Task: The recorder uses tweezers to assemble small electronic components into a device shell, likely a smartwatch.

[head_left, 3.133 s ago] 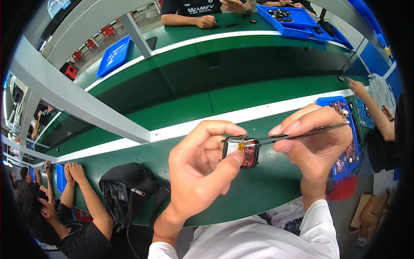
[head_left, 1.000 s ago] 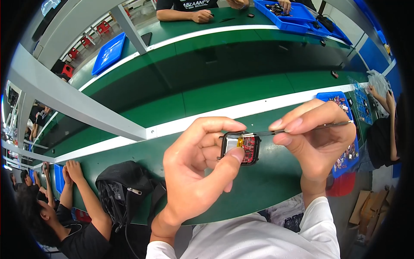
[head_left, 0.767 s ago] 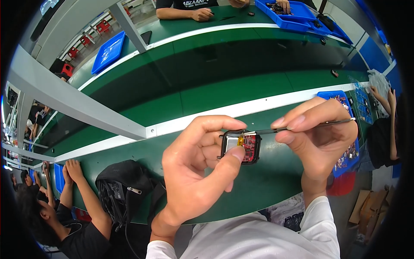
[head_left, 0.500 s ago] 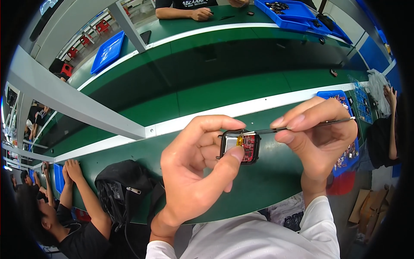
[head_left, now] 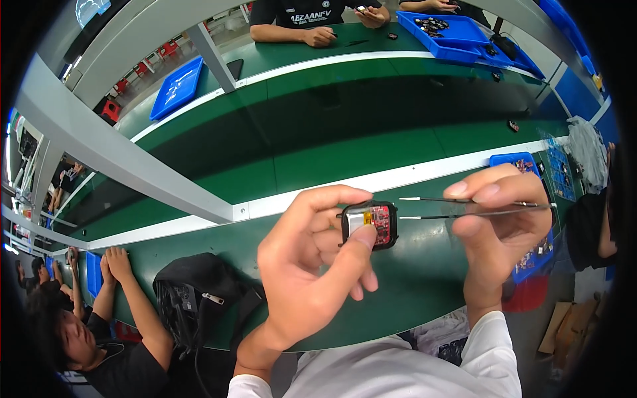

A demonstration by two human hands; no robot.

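Between the thumb and fingers of my left hand point(head_left: 308, 268) is a small black watch case point(head_left: 392, 237), its inside facing up. A silver battery point(head_left: 353, 224) with a yellow strip fills its left part, and a red circuit board point(head_left: 381, 222) its right part. My left thumb presses on the lower middle of these parts. My right hand point(head_left: 497, 222) grips a pair of black tweezers point(head_left: 434, 215) with pale tips. The tweezers' arms are spread, and their tips stand just right of the case, apart from it.
A blue tray point(head_left: 531, 262) of small parts lies right of my right hand. On the left sit a black bag point(head_left: 192, 292) and a co-worker's arms point(head_left: 142, 302). A grey post point(head_left: 146, 166) slants across the left. Beyond the white rail point(head_left: 318, 186), another person works near blue trays point(head_left: 451, 40).
The tweezers have come away from the case to the right, and their arms have spread apart. My left hand still holds the case, slightly shifted.
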